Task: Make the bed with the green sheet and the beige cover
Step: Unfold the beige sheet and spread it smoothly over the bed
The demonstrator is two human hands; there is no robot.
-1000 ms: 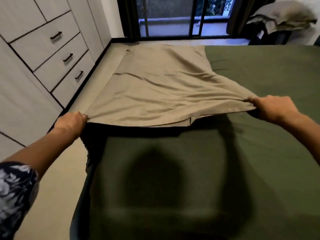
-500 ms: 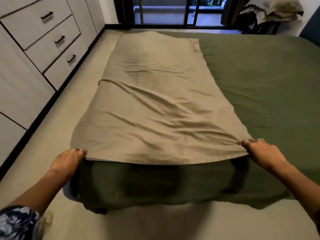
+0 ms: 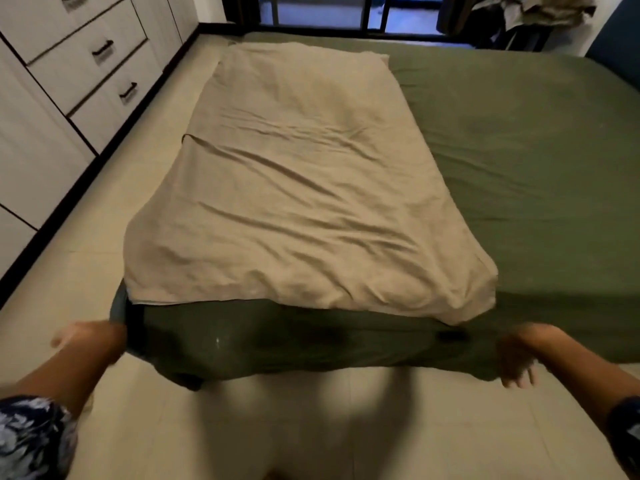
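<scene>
Nearest, two forearms in dark floral sleeves reach toward the foot of the bed. The left hand is at the bed's near left corner, blurred, against the hanging edge of the green sheet; whether it holds the cloth or only touches it I cannot tell. The right hand is blurred too, low by the near edge of the sheet, fingers spread and pointing down, gripping nothing that shows.

The beige cover lies just beyond both hands, apart from them, with its near hem draped on the bed's near edge between the two hands. It lies flat and creased along the left part of the bed, running from the near edge to the far end, and the green sheet shows bare to its right and on the bed's near side face below it.

Left of the bed is pale tiled floor, then a white cabinet with drawers and dark handles. At the far end stands a dark-framed glass door, and at the far right a heap of cloth.
</scene>
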